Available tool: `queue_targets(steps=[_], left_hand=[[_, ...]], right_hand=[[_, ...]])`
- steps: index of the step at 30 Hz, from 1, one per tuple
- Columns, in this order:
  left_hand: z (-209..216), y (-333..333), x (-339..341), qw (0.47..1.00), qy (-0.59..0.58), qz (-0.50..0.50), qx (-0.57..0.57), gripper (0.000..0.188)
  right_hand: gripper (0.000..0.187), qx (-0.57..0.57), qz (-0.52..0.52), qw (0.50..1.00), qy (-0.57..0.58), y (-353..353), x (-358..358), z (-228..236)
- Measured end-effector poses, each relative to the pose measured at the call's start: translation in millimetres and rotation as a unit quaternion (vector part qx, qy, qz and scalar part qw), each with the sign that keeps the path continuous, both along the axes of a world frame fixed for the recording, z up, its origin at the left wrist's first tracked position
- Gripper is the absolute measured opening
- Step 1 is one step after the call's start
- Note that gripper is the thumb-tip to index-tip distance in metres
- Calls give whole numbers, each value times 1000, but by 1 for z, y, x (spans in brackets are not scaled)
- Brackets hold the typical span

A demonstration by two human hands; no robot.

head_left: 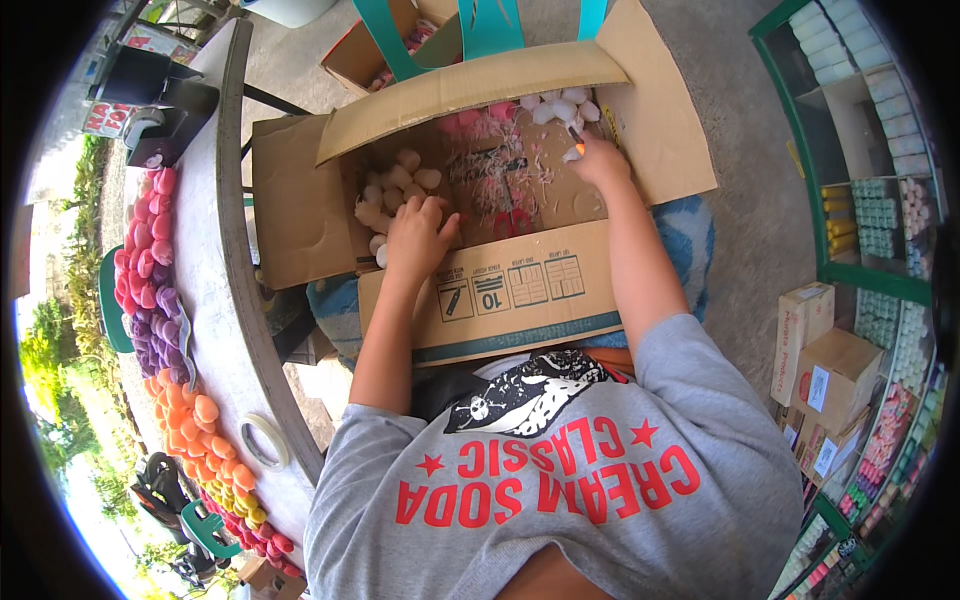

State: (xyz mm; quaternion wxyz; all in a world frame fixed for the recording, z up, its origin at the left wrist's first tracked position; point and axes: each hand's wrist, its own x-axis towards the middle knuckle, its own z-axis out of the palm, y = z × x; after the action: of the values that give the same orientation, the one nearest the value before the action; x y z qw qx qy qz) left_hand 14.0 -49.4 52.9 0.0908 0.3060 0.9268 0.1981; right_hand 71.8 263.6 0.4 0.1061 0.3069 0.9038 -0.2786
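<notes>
An open cardboard box (490, 290) lies across my lap. In its left part is a heap of rounded cream-white pieces (400, 178). My left hand (420, 235) reaches over the near side of that heap, fingers apart, touching the pieces. At the box's right side my right hand (600, 162) is closed around a small tool (579, 147) with an orange part and a dark tip; its exact kind is unclear. Just beyond it sit several whiter rounded pieces (560, 104). Pale and pink shavings (500, 165) cover the box floor, with red scissors (513, 222) near the front flap.
To the left stands a long grey table (262, 350) with rows of pink, purple, orange and yellow pieces (185, 425) and a roll of tape (264, 442). A teal chair (490, 25) and another box (345, 58) are ahead. Green-framed shelves (880, 285) and cartons (835, 375) stand right.
</notes>
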Motion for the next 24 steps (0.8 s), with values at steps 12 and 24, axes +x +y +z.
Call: queue_targets(steps=[12,24], left_hand=[[-49,64,-16,544,-697,132,448,28],[-52,63,-16,652,-587,234,419,24]], right_hand=[[37,-280,55,921,264,-67,-1,32],[19,48,252,957,138,-104,2,41]])
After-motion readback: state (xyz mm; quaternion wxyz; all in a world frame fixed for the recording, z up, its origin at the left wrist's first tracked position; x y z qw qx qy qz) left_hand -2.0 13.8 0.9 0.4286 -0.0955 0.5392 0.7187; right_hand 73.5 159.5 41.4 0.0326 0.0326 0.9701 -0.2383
